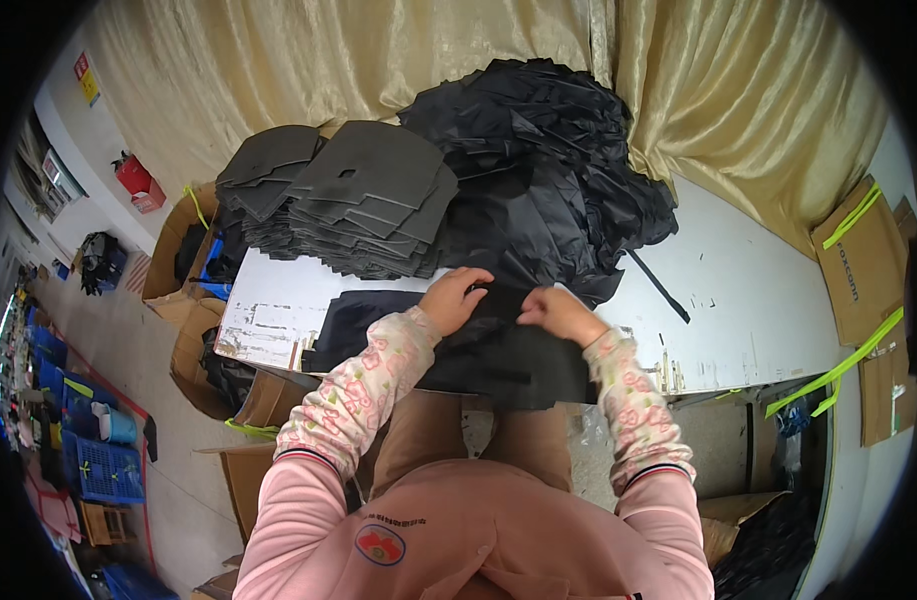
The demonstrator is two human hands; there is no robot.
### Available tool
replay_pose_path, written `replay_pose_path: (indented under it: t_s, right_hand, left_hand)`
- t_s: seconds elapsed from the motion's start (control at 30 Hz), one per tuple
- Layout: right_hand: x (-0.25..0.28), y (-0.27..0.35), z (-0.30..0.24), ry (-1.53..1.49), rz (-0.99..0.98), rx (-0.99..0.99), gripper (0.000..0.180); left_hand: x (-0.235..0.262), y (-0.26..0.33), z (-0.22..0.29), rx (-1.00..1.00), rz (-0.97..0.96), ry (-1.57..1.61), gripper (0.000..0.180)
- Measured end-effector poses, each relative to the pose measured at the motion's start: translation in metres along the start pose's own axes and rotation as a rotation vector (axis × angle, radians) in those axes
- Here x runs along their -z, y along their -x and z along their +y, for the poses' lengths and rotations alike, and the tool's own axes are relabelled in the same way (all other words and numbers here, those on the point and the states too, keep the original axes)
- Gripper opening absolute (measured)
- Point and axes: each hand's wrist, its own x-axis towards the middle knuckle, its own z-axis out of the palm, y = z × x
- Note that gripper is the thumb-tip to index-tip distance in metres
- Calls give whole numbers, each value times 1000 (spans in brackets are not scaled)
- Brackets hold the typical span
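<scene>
Both hands meet over a black fabric piece (498,355) at the near edge of the white table (738,290) — the left hand (454,298) curled with fingertips pinching its top edge, the right hand (558,312) pinching it just beside. Beyond the piece lie a heap of black fabric (548,160) and, left of that heap, stacked grey panels (363,195).

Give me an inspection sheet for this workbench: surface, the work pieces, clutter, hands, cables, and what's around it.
Surface: white table, scuffed, largely covered.
Work pieces: black fabric piece at the near edge, under both hands.
Clutter: stack of dark grey cut panels; heap of black fabric; loose black strip.
Hands: left hand and right hand both pinch the black fabric piece; the grip itself is hard to see.
Cables: nothing seen.
Surroundings: gold curtain behind, cardboard boxes right, blue crates left on the floor.
</scene>
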Motion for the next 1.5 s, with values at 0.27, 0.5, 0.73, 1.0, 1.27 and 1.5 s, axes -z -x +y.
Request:
replay_pose_path:
  t_s: [0.27,0.5,0.73,1.0,1.27,1.5]
  right_hand:
    - [-84,1,-24,-140,255,-44,33]
    - [-64,-11,-39,-616,324,258,13]
    - [-70,22,-4,-400,51,54,30]
    - [-12,31,-90,-617,366,309,28]
    - [135,92,-208,-243,210,659,8]
    - [179,104,-263,89,-117,888,16]
  left_hand:
    - [-11,31,-16,423,-274,167,35]
    - [-26,44,-18,298,-506,-481,38]
    - [-26,41,-61,517,-288,179,15]
    - [40,-4,48,614,92,1250,1]
    - [108,-8,137,244,41,1239,23]
    - [149,-49,166,-202,-201,894,80]
